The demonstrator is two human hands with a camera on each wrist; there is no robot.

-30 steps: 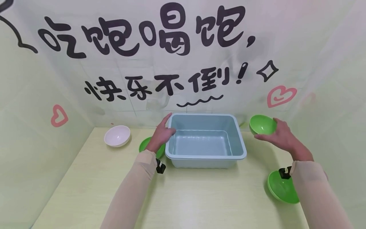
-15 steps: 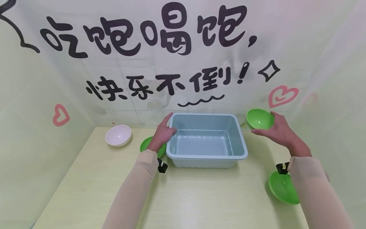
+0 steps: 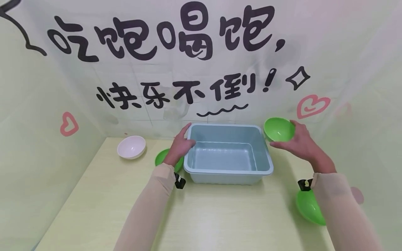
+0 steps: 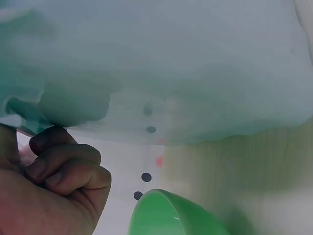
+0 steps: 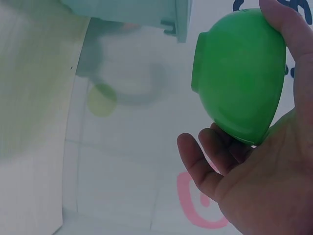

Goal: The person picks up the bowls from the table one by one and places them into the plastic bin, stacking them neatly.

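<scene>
A light blue plastic basin [image 3: 226, 172] stands at the back middle of the table, nothing inside it. My left hand [image 3: 180, 148] grips its left rim, thumb over the inner side; in the left wrist view the fingers [image 4: 73, 166] curl under that rim. Held up just right of the basin is a green bowl [image 3: 278, 129], tilted toward me. My right hand [image 3: 296, 141] pinches the bowl's right edge between thumb and fingers. The right wrist view shows the bowl's outside and foot, with some fingers [image 5: 198, 161] spread below it.
Another green bowl [image 3: 161, 156] lies left of the basin, partly behind my left forearm. Farther left stands a white bowl [image 3: 131, 147]. A larger green bowl [image 3: 309, 207] is at right, partly under my right sleeve. A printed curtain [image 3: 157, 69] closes off the back of the table [image 3: 213, 216].
My right hand has lifted the green bowl slightly and carried it left, up to the basin's right rim. My left hand keeps its grip on the basin.
</scene>
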